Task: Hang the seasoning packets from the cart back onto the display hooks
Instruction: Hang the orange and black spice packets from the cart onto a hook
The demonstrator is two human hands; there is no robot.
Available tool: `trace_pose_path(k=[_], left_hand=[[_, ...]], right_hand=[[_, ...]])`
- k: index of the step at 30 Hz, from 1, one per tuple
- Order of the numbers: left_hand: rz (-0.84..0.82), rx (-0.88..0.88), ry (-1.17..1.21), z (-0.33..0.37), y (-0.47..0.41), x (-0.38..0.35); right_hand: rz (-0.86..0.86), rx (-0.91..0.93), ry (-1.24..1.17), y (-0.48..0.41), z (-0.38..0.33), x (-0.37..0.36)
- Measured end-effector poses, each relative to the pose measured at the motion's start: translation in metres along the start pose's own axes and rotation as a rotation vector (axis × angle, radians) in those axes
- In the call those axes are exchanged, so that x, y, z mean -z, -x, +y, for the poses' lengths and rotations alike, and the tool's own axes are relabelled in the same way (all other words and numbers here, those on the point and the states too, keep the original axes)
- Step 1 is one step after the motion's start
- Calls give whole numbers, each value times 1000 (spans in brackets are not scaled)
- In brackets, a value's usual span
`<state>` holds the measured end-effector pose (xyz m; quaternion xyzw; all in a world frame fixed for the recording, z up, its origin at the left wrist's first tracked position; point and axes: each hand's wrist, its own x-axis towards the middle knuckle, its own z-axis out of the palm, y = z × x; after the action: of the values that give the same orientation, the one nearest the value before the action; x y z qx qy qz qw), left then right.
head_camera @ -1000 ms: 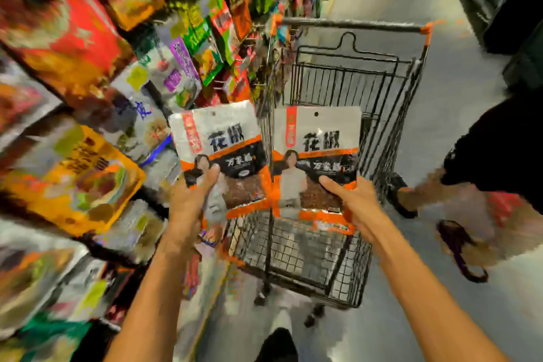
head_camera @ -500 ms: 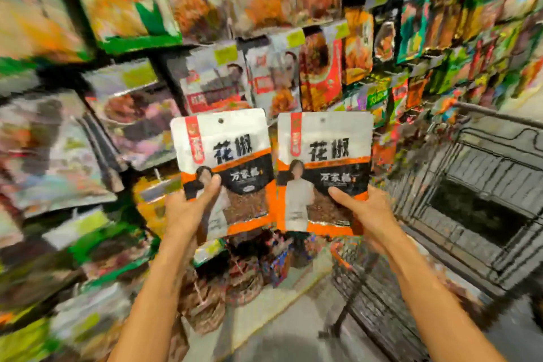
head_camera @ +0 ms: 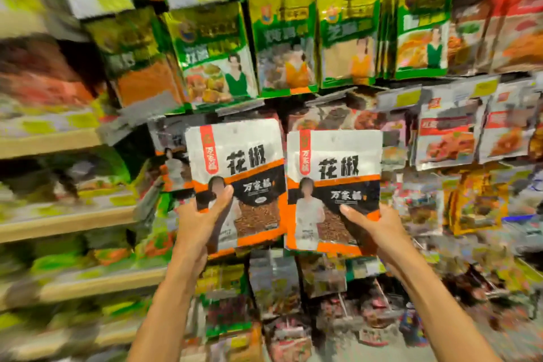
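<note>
Two matching seasoning packets, white on top with black characters and an orange and black lower half, are held up side by side before the display wall. My left hand point(head_camera: 202, 220) grips the left packet point(head_camera: 241, 161) at its lower left corner, thumb on the front. My right hand point(head_camera: 373, 226) grips the right packet point(head_camera: 338, 167) at its lower right corner. Each packet has a small hang hole near its top edge. Behind the left packet, a like packet point(head_camera: 173, 164) hangs on the display. The hooks themselves are hidden by packets and blur.
Green and yellow packets point(head_camera: 288, 44) hang in a row above the two held ones. Red and white packets point(head_camera: 449, 132) hang to the right. Wooden shelves point(head_camera: 67, 220) with blurred goods run along the left. More packets fill the rows below my hands.
The view swung left from the cart to face the display wall squarely. Both hands kept their grip and brought the two packets up close to the hanging rows.
</note>
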<state>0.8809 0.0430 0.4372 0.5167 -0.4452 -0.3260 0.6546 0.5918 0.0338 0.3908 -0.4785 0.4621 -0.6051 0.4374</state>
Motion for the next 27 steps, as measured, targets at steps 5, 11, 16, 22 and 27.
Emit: trace_pose_path(k=[5, 11, 16, 22, 27], left_hand=[[121, -13, -90, 1, -24, 104], [264, -42, -166, 4, -50, 188], [342, 14, -131, 1, -75, 228], [317, -53, -165, 9, -97, 232], [309, -54, -141, 7, -110, 230]], right_hand=[[-134, 2, 33, 3, 5, -109], [-268, -12, 40, -11, 19, -208], [-339, -68, 102, -43, 9, -258], [-320, -66, 100, -77, -2, -294], [-326, -126, 54, -89, 2, -306]])
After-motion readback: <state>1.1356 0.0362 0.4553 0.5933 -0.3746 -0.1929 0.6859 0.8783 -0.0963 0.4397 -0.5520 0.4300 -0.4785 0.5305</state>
